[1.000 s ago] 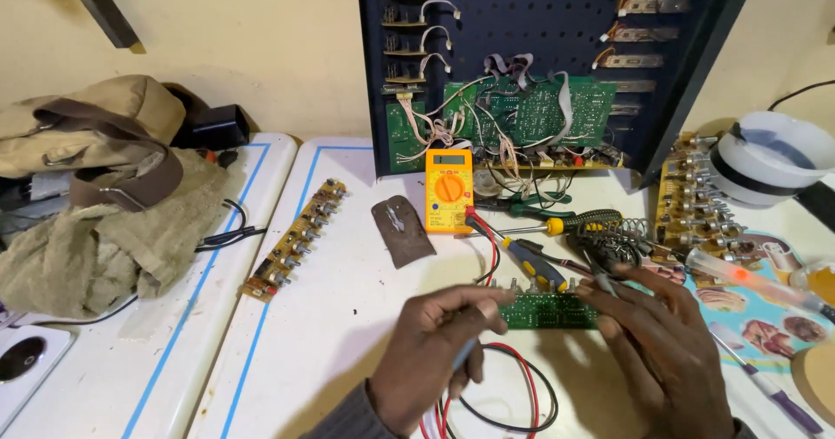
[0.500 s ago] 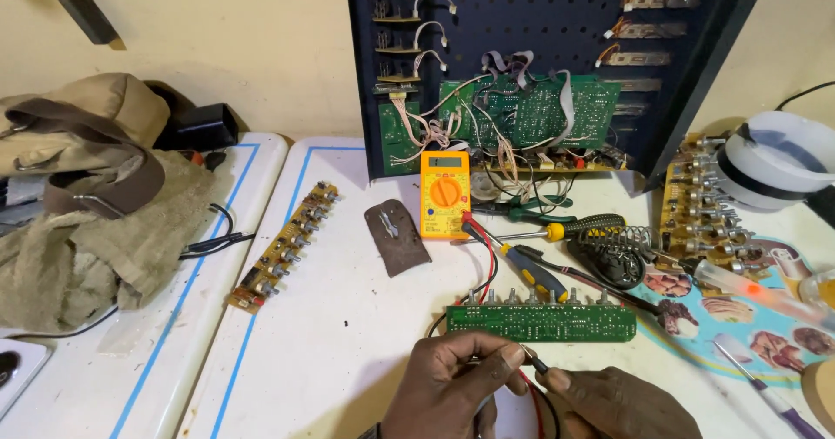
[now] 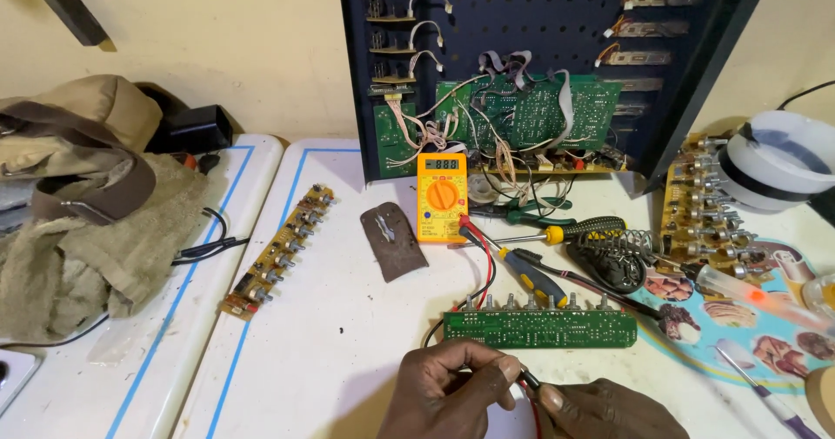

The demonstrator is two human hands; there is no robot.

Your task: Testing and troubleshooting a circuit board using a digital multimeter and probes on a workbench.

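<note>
Both pinching a thin test probe (image 3: 528, 378) low on the white desk (image 3: 348, 335), left hand (image 3: 452, 395) curled shut, right hand (image 3: 600, 409) closed beside; just below the green circuit board (image 3: 539, 328); seemingly light, stiff, sharp-tipped; best gripped along the insulated shaft.

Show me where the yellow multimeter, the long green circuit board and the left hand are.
yellow multimeter (image 3: 442, 197): head view, on its round orange dial.
long green circuit board (image 3: 539, 329): head view, middle of its green face.
left hand (image 3: 452, 391): head view, on the back of the hand.
</note>
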